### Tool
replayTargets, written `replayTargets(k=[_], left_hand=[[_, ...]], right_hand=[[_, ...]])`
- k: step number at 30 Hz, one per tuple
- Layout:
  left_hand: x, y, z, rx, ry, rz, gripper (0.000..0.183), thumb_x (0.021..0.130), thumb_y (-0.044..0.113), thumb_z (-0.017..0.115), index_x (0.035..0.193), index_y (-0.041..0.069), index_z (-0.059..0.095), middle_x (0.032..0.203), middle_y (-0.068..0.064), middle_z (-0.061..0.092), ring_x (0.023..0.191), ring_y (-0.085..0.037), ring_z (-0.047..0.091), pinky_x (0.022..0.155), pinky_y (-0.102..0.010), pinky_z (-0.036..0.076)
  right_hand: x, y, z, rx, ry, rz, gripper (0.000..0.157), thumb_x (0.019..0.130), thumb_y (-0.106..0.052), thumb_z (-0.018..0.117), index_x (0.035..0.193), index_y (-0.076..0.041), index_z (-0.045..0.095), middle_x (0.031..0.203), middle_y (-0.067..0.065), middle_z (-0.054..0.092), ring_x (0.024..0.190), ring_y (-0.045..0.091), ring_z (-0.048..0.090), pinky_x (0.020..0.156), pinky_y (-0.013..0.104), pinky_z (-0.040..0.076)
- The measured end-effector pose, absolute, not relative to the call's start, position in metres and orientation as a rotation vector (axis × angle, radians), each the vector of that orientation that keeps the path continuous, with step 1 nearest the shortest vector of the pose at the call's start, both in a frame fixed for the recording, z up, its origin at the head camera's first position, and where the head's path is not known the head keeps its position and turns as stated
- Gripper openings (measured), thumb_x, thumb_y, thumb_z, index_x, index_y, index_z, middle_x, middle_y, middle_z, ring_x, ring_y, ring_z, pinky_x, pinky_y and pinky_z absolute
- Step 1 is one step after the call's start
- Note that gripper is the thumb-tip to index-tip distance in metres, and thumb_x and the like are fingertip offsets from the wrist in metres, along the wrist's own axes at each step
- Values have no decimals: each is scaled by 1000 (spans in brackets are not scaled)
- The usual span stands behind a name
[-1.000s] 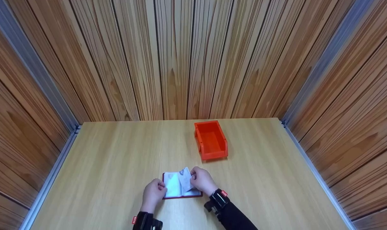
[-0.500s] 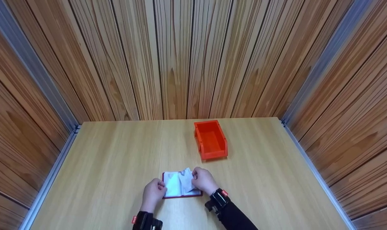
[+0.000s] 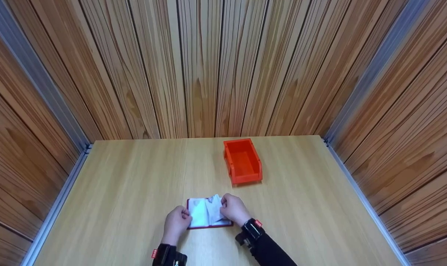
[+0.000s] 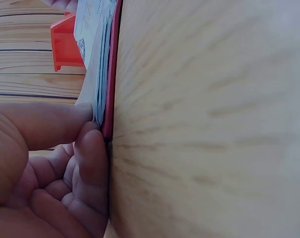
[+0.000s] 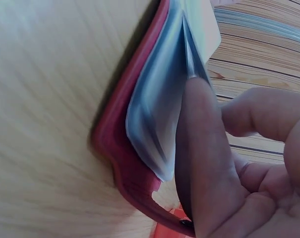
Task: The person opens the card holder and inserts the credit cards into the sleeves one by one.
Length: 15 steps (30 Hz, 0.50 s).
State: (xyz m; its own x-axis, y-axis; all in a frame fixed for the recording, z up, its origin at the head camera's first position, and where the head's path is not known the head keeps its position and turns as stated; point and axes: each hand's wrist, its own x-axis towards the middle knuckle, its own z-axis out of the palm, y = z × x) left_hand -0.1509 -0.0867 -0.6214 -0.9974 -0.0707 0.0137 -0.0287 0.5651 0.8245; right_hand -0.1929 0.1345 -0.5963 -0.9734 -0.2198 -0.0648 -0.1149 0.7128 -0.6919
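A small red-covered booklet lies spread on the table in the head view, its pale leaves facing up. My left hand pinches the leaves at the booklet's left edge between thumb and forefinger; the left wrist view shows the stacked leaves and the red cover side-on. On the other side, my right hand pinches a raised leaf, which stands bent up near the middle. Glossy leaves and a red strap with a snap button show in the right wrist view, partly hidden by my fingers.
An orange-red open bin stands behind the booklet, slightly to the right. Wood-panelled walls enclose the back and both sides of the light wooden table. Metal rails run along the side edges.
Both hands keep almost the same place and grip. The raised leaf has shifted very slightly, and the dark print seen on the leaves one second ago now looks faint.
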Motion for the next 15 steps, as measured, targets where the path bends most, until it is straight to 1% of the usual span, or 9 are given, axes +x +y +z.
replayTargets(k=[7,15], left_hand=[[-152,-86,-621,120,-2751,-1452,11,79,-3,69,86,0,60,75,-2,58,70,-17,55,64,-33,48],[-151,-85,-622,148,-2764,-1462,11,80,-2,69,86,1,60,76,-3,58,71,-18,55,64,-33,48]], right_hand=[[-192,135,-599,-275,2755,-1161,13,79,2,64,89,-4,58,72,-1,51,66,15,49,58,28,41],[-188,130,-602,-313,2750,-1196,14,76,3,62,88,-3,59,72,-2,52,66,13,49,58,27,42]])
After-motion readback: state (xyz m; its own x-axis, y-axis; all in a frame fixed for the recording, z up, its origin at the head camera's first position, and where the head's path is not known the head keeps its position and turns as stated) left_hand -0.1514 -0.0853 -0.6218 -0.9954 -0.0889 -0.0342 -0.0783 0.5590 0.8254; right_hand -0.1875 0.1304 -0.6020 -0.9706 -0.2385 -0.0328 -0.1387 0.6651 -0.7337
